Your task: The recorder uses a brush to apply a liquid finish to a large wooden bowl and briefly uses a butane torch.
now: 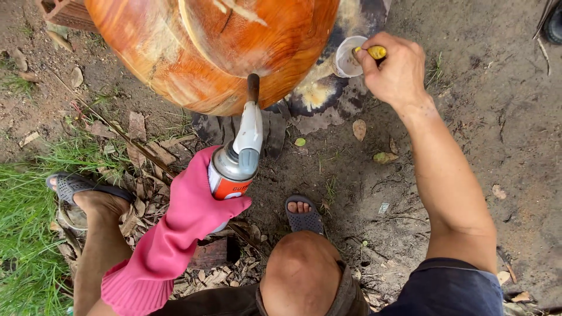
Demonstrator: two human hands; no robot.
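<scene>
My left hand (196, 199), in a long pink rubber glove, grips a butane torch canister (231, 172) with a white and grey torch head (249, 134); its dark nozzle points at the big glossy orange wooden piece (216, 47) at the top. My bare right hand (395, 70) holds a yellow-handled tool (374, 52) that dips into a small white cup (348, 55) standing beside the wood. No flame shows at the nozzle.
Bare dirt with dry leaves lies all around, and grass grows at the left (23, 234). My sandalled feet (76, 187) (303, 213) and bent knee (301, 275) fill the bottom. A dark stained patch (322, 88) sits under the wood. Bricks (67, 11) stand at top left.
</scene>
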